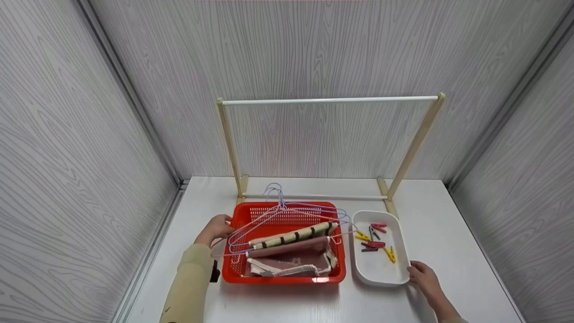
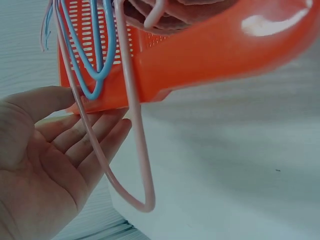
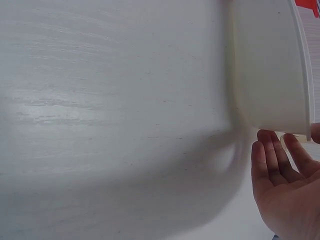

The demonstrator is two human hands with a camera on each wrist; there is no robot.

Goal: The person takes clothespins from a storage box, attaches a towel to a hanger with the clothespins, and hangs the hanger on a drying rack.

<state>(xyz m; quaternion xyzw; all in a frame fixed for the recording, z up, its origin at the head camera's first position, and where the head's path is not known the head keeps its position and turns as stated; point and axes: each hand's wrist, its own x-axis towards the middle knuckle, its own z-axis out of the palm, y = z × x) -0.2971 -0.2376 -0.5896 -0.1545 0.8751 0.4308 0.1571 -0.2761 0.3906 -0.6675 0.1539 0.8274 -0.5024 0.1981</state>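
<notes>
A red plastic basket point(image 1: 287, 279) stands on the table, with hangers point(image 1: 314, 208) and folded cloths point(image 1: 291, 244) in it. My left hand point(image 1: 219, 229) grips the basket's left rim, thumb above and fingers below, as the left wrist view shows. Pink and blue hanger ends point(image 2: 145, 165) stick out past that rim beside the hand. To the right is a white tray point(image 1: 379, 276) with several clothespins point(image 1: 374, 244), coloured yellow, red and dark. At its front right corner my right hand point(image 1: 423, 278) pinches the rim, fingers against the outer wall point(image 3: 272, 70).
Behind the basket and tray stands a drying rack with wooden side posts point(image 1: 415, 148) and a white top rod point(image 1: 329, 100). Its low crossbar point(image 1: 314, 196) runs just behind the basket. Grey wood-patterned walls point(image 1: 314, 54) enclose the white table point(image 1: 448, 233) at the back and sides.
</notes>
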